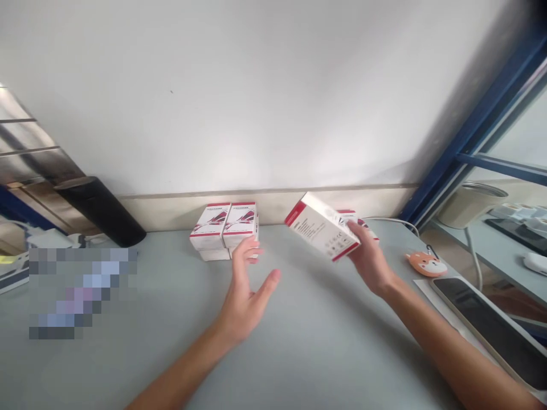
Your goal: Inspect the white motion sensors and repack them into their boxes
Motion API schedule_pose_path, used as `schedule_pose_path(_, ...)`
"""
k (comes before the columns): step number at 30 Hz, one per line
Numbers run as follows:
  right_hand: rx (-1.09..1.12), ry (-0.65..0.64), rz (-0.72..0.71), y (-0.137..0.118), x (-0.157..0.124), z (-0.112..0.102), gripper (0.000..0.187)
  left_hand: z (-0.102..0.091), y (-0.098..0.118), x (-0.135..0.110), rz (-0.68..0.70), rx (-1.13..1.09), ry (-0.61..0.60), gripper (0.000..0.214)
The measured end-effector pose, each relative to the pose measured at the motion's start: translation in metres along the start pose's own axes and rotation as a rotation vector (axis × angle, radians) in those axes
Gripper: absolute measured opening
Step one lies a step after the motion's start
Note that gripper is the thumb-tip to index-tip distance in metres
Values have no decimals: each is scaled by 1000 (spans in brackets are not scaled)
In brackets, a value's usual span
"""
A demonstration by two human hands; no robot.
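Observation:
My right hand (370,259) grips a white and red carton (320,226), tilted and lifted above the grey table (299,341). Behind that hand, part of another white and red carton (351,215) lies by the wall. My left hand (248,290) hovers open over the table, thumb out and fingers stretched toward a stack of white and red cartons (224,228) by the wall, two side by side on top of others. It holds nothing.
A black cylinder (100,209) leans at the back left. On the right lie an orange fox-shaped object (426,264), a white cable (393,221) and a phone with a dark screen (491,327). A blue window frame (470,131) borders the right side.

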State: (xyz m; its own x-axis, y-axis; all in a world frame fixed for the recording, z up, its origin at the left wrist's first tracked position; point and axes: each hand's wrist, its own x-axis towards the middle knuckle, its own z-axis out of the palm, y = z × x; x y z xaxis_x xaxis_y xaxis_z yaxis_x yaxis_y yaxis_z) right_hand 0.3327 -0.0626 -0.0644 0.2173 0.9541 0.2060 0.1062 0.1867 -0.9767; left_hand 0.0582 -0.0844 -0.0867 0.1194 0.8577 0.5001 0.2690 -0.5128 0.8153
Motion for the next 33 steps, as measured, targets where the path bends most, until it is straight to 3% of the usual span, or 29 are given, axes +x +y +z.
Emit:
schedule_pose_path(3, 323, -347, 345, 4, -25, 29, 57, -4, 12, 7, -221, -297, -104, 62)
schedule_pose_path(5, 319, -519, 380, 5, -38, 39, 55, -7, 22, 11, -349, -411, -108, 53)
schedule_pose_path(7, 189, -598, 265, 3, -44, 39, 49, -9, 28, 12, -375, -452, -23, 49)
schedule_pose_path(9, 1, -552, 69, 1, -45, 32, 45, -10, 30, 10, -333, -428, 25, 53)
schedule_pose_path(12, -200, -428, -267, -3, -45, 24, 53, -8, 28, 3, -250, -287, -2, 57)
schedule_pose_path(15, -292, -424, -523, -9, -49, 25, 61, -4, 25, -5, -179, -213, -69, 55)
schedule_pose_path(20, -304, -375, -669, -16, -52, 30, 43, -1, 26, -11, -104, -128, -155, 57)
schedule_pose_path(24, -169, -363, -592, -20, -51, 24, 34, 0, 25, -15, 38, 29, -137, 72)
schedule_pose_path(27, -68, -283, -472, -27, -52, 18, 23, 2, 27, -17, 279, 85, -153, 85)
schedule_pose_path(30, -13, -195, -320, -37, -53, 19, 24, 4, 35, -18, 575, 245, -121, 72)
schedule_pose_path(33, 61, -359, -68, -41, -52, 25, 20, 5, 44, -16, 795, 428, 63, 50)
